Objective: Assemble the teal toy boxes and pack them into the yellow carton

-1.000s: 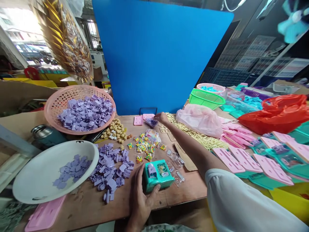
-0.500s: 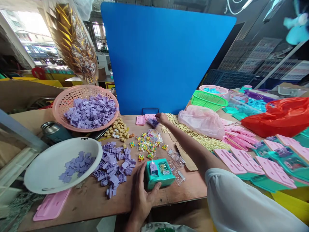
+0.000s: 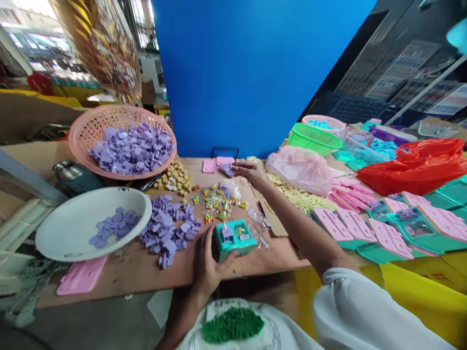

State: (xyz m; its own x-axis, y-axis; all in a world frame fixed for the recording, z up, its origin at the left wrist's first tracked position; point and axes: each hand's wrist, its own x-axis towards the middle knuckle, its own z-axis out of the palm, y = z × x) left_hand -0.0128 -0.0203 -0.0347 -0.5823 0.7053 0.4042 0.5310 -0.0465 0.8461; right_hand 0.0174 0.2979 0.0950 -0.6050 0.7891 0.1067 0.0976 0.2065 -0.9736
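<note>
Left hand (image 3: 208, 270) grips the teal box (image 3: 236, 241) by its left and near sides, at the table's (image 3: 134, 274) near edge. Right hand (image 3: 251, 174) reaches far, fingertips beside small purple pieces (image 3: 226, 169); whether it pinches any cannot be determined. A pink panel (image 3: 209, 166) lies left.

Blue board (image 3: 251, 73); red bag (image 3: 419, 163)

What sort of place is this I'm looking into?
Probably a small toy-assembly workshop: a perforated pink basket heaped with purple plastic parts, a group of pink-panelled teal cases to the right, and the left hand holding another teal case.
</note>
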